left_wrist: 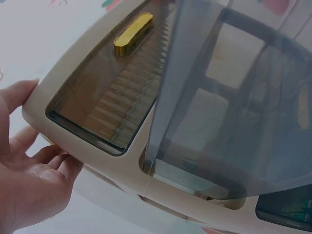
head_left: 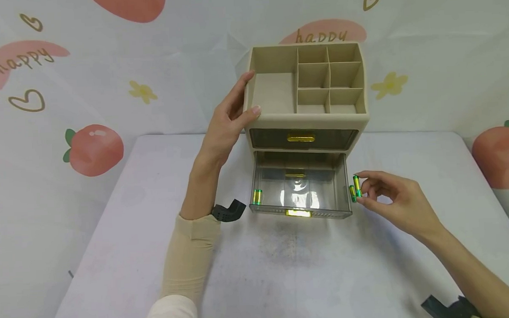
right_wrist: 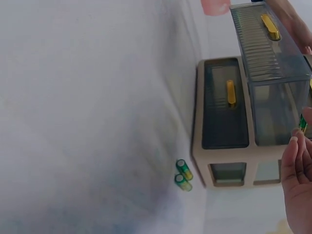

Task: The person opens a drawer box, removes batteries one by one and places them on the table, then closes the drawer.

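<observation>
A beige desktop drawer organizer (head_left: pixel 312 122) stands with its clear middle drawer (head_left: pixel 323 187) pulled out. My left hand (head_left: pixel 225 118) grips the organizer's left side, thumb and a fingertip over the upper rim; the left wrist view shows curled fingers (left_wrist: pixel 56 163) against that side. Right of the drawer, my right hand (head_left: pixel 397 203) pinches a green and gold battery (head_left: pixel 357 186) between thumb and index finger. Another battery (head_left: pixel 352 193) shows just beside it. One battery (head_left: pixel 257 197) is in the drawer's left front corner. The right wrist view shows two batteries (right_wrist: pixel 184 169) on the table beside the organizer.
The top drawer (head_left: pixel 266 139) is closed, as is the bottom drawer (right_wrist: pixel 219 126). Divided compartments (head_left: pixel 312 75) form the organizer's top. The white table (head_left: pixel 258 271) extends around it, with a printed cloth (head_left: pixel 183 54) behind.
</observation>
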`<state>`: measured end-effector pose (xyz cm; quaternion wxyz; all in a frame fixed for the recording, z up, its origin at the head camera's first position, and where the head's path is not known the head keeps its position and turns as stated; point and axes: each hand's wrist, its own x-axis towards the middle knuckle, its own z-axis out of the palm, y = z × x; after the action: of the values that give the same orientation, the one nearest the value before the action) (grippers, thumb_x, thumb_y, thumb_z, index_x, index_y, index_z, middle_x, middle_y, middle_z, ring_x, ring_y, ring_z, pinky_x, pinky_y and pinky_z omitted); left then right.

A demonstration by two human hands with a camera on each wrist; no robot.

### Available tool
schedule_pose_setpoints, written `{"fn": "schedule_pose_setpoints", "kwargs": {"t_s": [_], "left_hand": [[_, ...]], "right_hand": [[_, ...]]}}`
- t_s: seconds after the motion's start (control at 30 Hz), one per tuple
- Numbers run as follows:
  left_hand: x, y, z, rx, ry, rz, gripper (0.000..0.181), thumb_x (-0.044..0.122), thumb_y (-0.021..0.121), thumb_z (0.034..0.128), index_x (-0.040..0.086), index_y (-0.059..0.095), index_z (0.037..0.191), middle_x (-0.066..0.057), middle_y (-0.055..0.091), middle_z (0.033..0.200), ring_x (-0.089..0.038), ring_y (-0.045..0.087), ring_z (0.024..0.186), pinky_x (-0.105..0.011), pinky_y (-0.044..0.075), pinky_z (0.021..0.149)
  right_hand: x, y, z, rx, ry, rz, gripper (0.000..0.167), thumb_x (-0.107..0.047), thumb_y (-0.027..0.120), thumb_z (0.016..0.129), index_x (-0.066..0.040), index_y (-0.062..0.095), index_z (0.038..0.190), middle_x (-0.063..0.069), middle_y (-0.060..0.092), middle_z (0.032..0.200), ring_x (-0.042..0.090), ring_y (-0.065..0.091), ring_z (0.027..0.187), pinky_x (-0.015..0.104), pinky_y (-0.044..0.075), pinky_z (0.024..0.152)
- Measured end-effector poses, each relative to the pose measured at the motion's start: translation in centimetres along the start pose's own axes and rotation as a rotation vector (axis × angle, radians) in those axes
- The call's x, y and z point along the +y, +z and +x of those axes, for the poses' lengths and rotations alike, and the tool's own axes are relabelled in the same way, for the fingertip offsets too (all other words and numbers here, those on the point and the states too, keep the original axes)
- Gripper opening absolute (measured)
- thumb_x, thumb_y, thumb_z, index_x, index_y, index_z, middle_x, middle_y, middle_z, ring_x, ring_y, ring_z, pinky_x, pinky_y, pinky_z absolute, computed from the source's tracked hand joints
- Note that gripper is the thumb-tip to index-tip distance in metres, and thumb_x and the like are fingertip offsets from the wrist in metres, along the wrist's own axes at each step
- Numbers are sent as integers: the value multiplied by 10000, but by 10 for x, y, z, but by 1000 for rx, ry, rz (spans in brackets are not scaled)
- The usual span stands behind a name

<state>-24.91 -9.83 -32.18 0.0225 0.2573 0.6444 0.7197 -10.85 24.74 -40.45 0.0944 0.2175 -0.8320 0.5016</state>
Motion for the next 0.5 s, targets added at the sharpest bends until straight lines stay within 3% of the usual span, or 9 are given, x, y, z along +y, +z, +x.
{"fn": "schedule_pose_setpoints", "kwargs": {"t_s": [0.5], "left_hand": [[1, 0, -2, -16, 16, -7, 661, 14, 596, 965, 153, 341, 1560, -65, 303, 1598, -233, 379, 1409, -328, 392, 1068]], "right_hand": [[18, 6, -19, -48, 162, 35, 491, 212, 713, 759, 40, 649, 1214, 77, 672, 930, 86, 628, 779, 161, 520, 726]]}}
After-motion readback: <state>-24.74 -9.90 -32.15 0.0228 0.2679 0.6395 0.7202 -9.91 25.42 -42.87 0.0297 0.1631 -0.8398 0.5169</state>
